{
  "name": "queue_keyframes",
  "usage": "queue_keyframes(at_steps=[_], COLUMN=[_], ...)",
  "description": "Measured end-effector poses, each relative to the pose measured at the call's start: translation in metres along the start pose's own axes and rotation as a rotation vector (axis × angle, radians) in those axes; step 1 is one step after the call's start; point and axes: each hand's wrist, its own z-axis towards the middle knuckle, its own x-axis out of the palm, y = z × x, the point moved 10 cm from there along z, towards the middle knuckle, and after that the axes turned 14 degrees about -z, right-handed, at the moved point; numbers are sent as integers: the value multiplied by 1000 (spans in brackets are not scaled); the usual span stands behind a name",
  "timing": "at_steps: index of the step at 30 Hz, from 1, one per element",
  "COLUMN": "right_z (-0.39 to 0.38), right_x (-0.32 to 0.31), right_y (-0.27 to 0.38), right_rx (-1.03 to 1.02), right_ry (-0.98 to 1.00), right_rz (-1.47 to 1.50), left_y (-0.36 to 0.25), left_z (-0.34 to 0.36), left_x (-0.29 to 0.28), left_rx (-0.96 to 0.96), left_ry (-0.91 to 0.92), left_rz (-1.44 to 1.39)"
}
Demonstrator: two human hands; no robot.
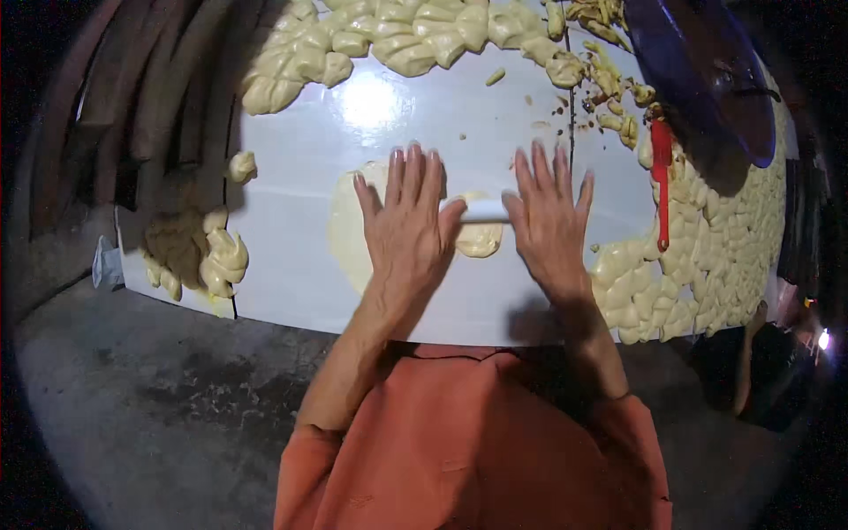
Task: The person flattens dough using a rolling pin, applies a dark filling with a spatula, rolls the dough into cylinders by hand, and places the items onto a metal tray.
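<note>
Both my hands lie palm down with fingers stretched out on a short white rolling pin (484,211), over the white tabletop. My left hand (408,216) covers the pin's left end, and my right hand (549,212) lies over its right end. Beneath the pin, between my thumbs, is a small round of pale yellow dough (479,240). A wider, thin flattened sheet of dough (347,230) lies to the left, partly hidden under my left hand and wrist.
Many soft dough lumps (424,35) line the far edge; more dough pieces (698,283) cover the right side. A red-handled tool (662,190) and dark blue tray (707,71) are there. Scraps (609,79) lie far right, dough (223,256) at left, a person's arm (749,362) lower right.
</note>
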Motion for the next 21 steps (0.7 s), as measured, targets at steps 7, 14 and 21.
queue_keyframes(at_steps=[7,14,21], right_z=[91,32,-11], right_x=[-8,-18,-22], right_y=[-21,1,14], right_rx=[71,-371,-378], right_ry=[-212,17,121], right_rz=[-102,342,248], left_y=[19,12,-8], left_z=[97,82,24], left_x=[-5,-5,7], left_rx=[61,190,189], left_ry=[-71,56,167], left_rz=[23,-99,-69])
